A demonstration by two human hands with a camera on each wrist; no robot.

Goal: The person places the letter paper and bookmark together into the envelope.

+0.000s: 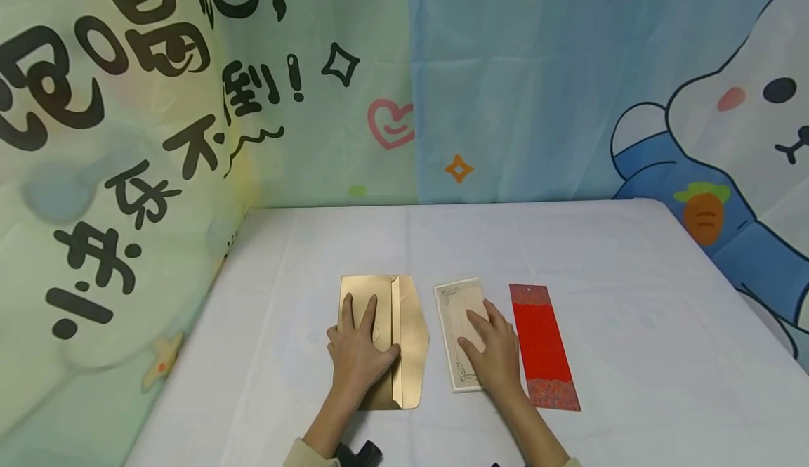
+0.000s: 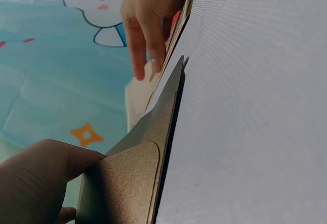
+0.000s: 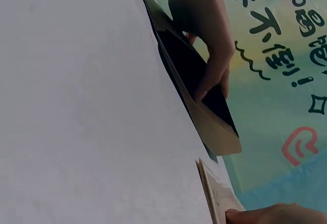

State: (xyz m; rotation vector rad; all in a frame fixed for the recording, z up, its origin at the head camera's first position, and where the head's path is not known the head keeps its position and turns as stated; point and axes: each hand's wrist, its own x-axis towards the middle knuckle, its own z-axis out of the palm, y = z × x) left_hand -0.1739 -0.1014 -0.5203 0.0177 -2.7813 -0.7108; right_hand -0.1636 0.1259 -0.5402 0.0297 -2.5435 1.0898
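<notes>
A gold envelope (image 1: 413, 340) lies on the table with its flap folded out to the right. My left hand (image 1: 360, 354) rests on it, fingers spread, the thumb at the edge by the flap. To the right is a thin stack of cream printed paper slips (image 1: 451, 319) with an ornate border. My right hand (image 1: 496, 351) touches the top of this stack with its fingertips, on the right side. In the right wrist view the thumb lies at the edge of the cream stack (image 3: 217, 193). The gold envelope (image 3: 217, 134) there shows a dark inner side.
A long red envelope (image 1: 540, 340) with patterned ends lies to the right of the cream stack. White cloth (image 1: 632, 298) covers the table. Printed curtains (image 1: 518, 102) hang behind it and on the left. A black wrist mount (image 1: 366, 454) shows by the left wrist.
</notes>
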